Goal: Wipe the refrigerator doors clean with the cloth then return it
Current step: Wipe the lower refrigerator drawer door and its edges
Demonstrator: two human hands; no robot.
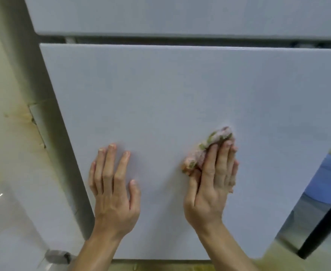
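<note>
The lower refrigerator door (180,94) fills most of what we see, a plain pale grey panel seen from above. Over it sits the upper door (180,14), parted from it by a dark narrow gap (180,41). To the left we find a pale, yellow-stained floor (8,163). At the right edge there is a shiny surface with a dark border (320,222), too blurred for us to name.

Our left hand (113,190) lies flat on the lower door, fingers straight and slightly spread, holding nothing. Our right hand (209,188) is just beside it, apart from it, and its straight, close-set fingers press the cloth (209,147) against the same door. The cloth is bunched, pinkish with green patches, and shows beyond the fingertips and along the thumb side. The rest of it is hidden under the palm.
</note>
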